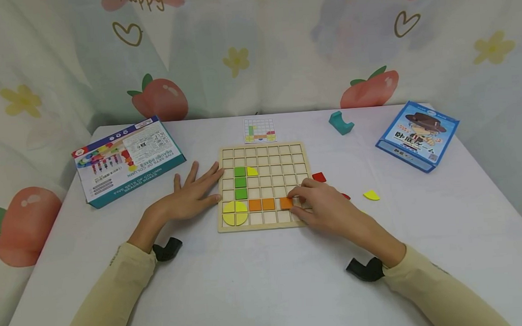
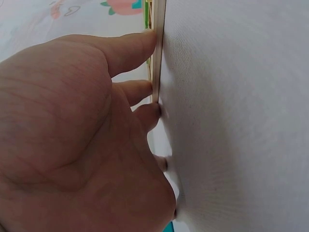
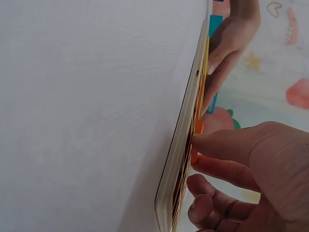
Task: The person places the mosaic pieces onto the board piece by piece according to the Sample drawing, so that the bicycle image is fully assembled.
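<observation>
A wooden grid board [image 1: 263,227] lies on the table between the two hands. The left hand [image 1: 187,196] is spread out, its thumb and fingertips touching the board's left edge. Over the lower right part of the grid, the right hand [image 1: 327,206] pinches an orange square tile [image 1: 285,203] between thumb and index finger. Two other orange square tiles [image 1: 261,205] sit in the same row, left of it. A column of green square tiles [image 1: 240,182] stands above yellow quarter-circle tiles [image 1: 229,220] that form a circle. One more yellow quarter-circle [image 1: 252,171] is beside the top green tile.
Behind the board lies a printed pattern card [image 1: 260,130]. To the right are a red tile [image 1: 319,177] and a loose yellow quarter-circle [image 1: 371,195], others partly hidden by the right hand. A teal curved block [image 1: 340,123], a blue box [image 1: 418,136] and a larger box [image 1: 129,160] stand farther back.
</observation>
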`<action>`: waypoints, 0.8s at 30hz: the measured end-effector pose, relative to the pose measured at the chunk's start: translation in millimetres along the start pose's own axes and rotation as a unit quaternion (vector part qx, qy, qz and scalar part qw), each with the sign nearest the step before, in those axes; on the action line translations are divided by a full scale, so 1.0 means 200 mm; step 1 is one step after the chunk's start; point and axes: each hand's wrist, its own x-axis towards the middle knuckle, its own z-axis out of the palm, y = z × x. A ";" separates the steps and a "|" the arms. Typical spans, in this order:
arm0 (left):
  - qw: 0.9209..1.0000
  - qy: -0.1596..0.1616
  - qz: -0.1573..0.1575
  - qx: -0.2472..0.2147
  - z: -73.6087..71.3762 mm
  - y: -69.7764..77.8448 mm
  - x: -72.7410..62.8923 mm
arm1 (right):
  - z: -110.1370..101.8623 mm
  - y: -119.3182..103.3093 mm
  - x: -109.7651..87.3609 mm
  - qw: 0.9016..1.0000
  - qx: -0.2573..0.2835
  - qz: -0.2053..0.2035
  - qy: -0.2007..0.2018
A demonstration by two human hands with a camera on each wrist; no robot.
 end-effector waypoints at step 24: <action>1.000 -0.001 -0.001 0.003 0.00 0.01 0.00 | 0.03 -0.03 0.03 1.000 -0.008 0.007 -0.005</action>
